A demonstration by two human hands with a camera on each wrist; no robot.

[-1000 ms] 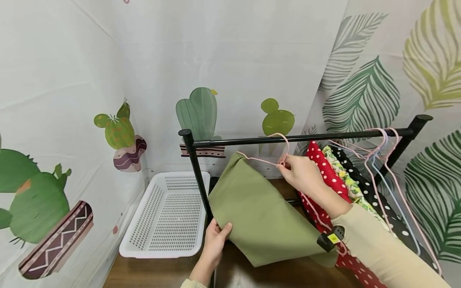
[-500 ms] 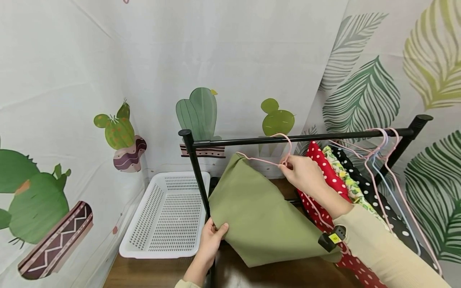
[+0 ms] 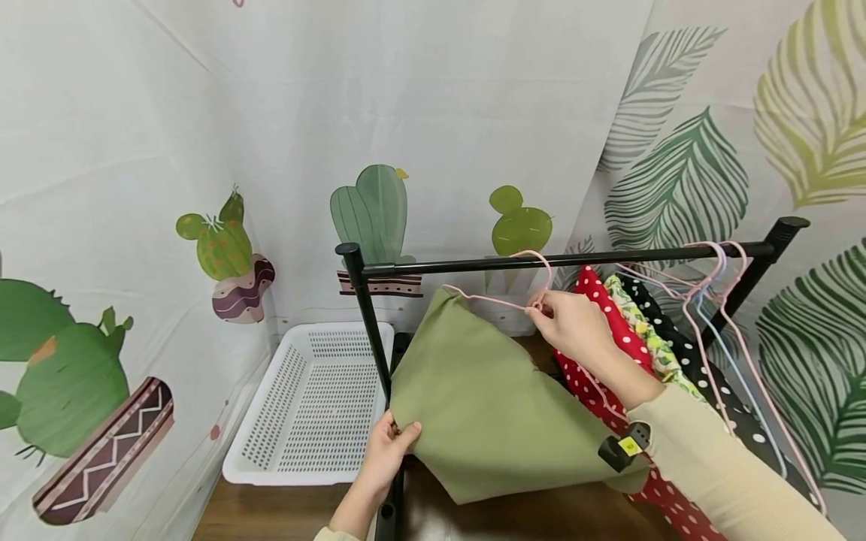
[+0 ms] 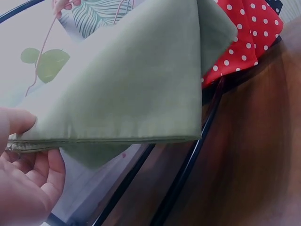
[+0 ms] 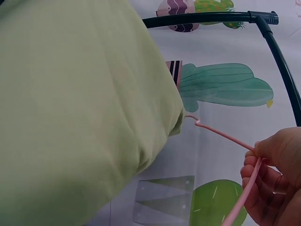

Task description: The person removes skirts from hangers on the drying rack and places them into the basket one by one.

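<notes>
Olive-green cloth (image 3: 487, 406), matte and closely woven by the look of it, centre of the head view, slung from upper middle down toward lower right. Its top corner sits over one end of a pink hanger (image 3: 497, 301); the other arm of the hanger shows bare near the grip in the right wrist view.

Left hand (image 3: 386, 454), lower middle of frame: thumb above, fingers curled beneath, pinching the cloth's edge. Left wrist view shows that edge as stacked layers. Right hand (image 3: 575, 323), right of centre: thumb and fingertips closed on the hanger just below its hook. The hook crosses the black rail (image 3: 433, 267); cannot tell whether it bears on it.

Handling, as judged: cloth light and limp, with enough body to hold a broad fold; nothing fragile. Loose layers could slide apart, so best taken by the doubled edge, all plies together. Hanger looks thin, smooth, fairly stiff, likely to swivel or let cloth slip off its end; the neck under the hook seems the steadiest hold.

Nearby: white basket (image 3: 233, 451) left of the rack, red dotted garment (image 3: 625, 338) behind the right forearm, blue hanger (image 3: 731, 361) far right.
</notes>
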